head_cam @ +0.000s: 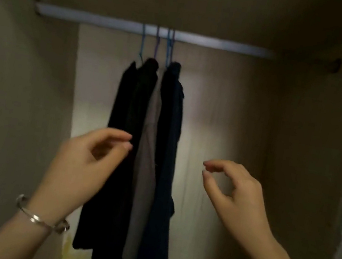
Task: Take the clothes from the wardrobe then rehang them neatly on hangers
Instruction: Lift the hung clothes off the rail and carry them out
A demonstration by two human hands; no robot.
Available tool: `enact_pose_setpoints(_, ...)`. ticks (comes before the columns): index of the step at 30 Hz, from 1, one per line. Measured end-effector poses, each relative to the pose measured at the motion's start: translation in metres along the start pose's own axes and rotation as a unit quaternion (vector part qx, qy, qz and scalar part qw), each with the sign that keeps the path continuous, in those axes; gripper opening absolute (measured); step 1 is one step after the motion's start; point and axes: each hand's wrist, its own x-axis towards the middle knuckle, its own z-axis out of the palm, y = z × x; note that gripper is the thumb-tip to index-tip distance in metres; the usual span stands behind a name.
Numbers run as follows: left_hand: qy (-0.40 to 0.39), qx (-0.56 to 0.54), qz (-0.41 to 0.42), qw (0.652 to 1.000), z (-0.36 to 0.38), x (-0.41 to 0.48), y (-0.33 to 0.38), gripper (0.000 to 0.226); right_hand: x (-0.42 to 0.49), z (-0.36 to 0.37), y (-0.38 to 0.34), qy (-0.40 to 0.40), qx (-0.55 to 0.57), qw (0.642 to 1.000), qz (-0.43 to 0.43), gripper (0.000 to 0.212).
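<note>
A tight bunch of dark hanging clothes (138,146) sits near the middle of the grey metal wardrobe rail (149,30), slightly left of centre, inside the dim beige wooden wardrobe (244,122). The bunch holds black garments (124,111) on the left, a grey-brown garment (145,170) in the middle and a dark navy garment (168,140) on the right. They hang from thin blue and purple wire hangers (167,46) whose hooks sit close together over the rail.

The left hand (84,165) is raised in front of the black garments, its fingertips at their near edge, the grip of thumb and fingers loosely curled and apart, closed on nothing; whether the fingertips touch the cloth cannot be told. A silver bangle (41,218) circles its wrist. The right hand (232,189) is lifted to the right of the clothes, clear of them, thumb and forefinger curved toward each other with a small gap between, holding nothing.
</note>
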Motion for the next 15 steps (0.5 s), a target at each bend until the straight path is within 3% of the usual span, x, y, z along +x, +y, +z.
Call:
enact_pose_setpoints(2, 0.037, 0.037, 0.008, 0.999, -0.016, 0.031, 0.001, 0.009, 0.03, 0.009, -0.014, 0.007, 0.039, 0.999, -0.028, 0.019)
enact_pose_setpoints(5, 0.048, 0.117, 0.022, 0.992, -0.024, 0.075, 0.005, 0.016, 0.079, 0.018, -0.038, 0.03, 0.102, 0.993, -0.049, 0.016)
enact_pose_setpoints(10, -0.005, 0.11, -0.058, 0.992, -0.02, 0.146, 0.005, 0.041, 0.158, 0.029, -0.08, 0.038, 0.144, 0.988, -0.05, 0.019)
enact_pose_setpoints(13, -0.044, 0.09, -0.1, 0.99, -0.013, 0.183, 0.003, 0.045, 0.202, 0.035, -0.093, -0.019, 0.082, 0.996, -0.014, 0.025)
enact_pose_setpoints(15, -0.084, 0.09, -0.125, 0.984, -0.007, 0.203, 0.001, 0.029, 0.229, 0.045, -0.098, -0.088, 0.061, 0.993, 0.043, 0.027)
